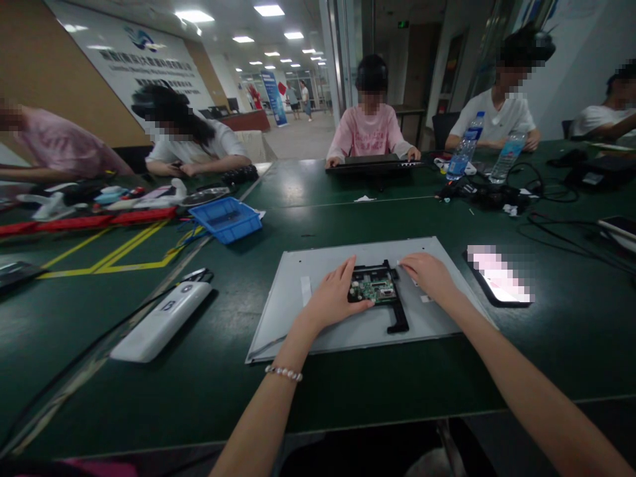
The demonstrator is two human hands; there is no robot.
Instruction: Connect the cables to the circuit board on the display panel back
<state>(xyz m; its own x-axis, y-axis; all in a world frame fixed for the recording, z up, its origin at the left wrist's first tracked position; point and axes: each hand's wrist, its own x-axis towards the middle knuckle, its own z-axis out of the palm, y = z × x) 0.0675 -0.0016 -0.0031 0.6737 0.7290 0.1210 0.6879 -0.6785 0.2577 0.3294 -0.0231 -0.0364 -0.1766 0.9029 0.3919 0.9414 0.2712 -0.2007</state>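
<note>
Left hand [334, 296] flat and its fingers loosely spread, a worker bears down on the near-left edge of a small green circuit board [373, 289] without gripping it. The right hand [428, 275], also open, lays its fingertips on the far-right corner of the black plastic frame [399, 319] around the board. Board and frame lie at the middle of a pale grey metal panel [293, 311], flat on the dark green table [199, 384] just in front of the worker.

The board looks light, stiff and brittle, studded with tiny parts and a silver connector. It seems safest lifted by its bare edges or by the frame's long leg. The panel appears thin, smooth and broad enough to flex, so it is probably best held along two opposite sides.

A string of pale beads [283, 373] circles the left wrist. Right of the panel lies a glossy phone [499, 278] with its screen lit. To the left sits a rounded white plastic device [161, 322], and farther off a blue mesh-walled tray [226, 219]. At the far right, clear water bottles [464, 156] stand near a tangle of black cables [497, 195]. Across the table, a person in a pink top [370, 132] rests both hands on a flat black unit [370, 163].
</note>
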